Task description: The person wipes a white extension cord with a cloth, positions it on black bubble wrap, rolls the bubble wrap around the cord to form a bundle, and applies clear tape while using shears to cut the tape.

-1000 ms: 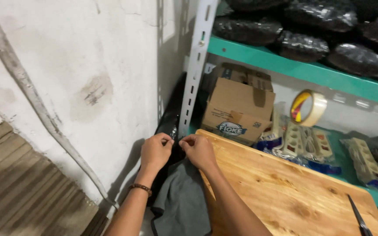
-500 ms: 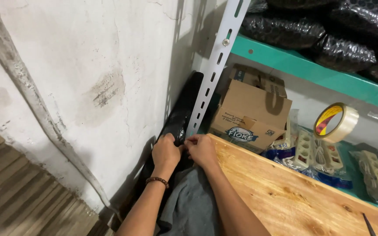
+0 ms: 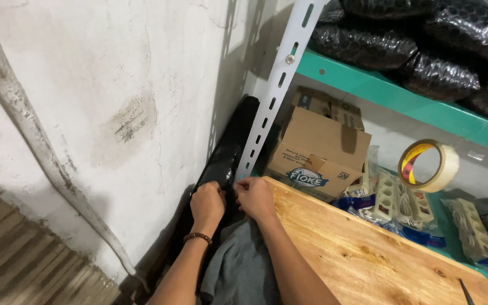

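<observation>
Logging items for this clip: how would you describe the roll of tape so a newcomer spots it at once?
Start at the green metal shelf on the right, loaded above with black bubble-wrapped bundles. On the level below, right of the open cardboard box, the roll of tape stands on edge above packaged white power strips. It is the only ring there, pale and translucent with a red and yellow core.

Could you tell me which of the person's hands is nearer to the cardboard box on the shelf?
The right hand. It rests at the wooden board's corner, just left of and below the cardboard box. The left hand sits farther left, by the black roll.
</observation>
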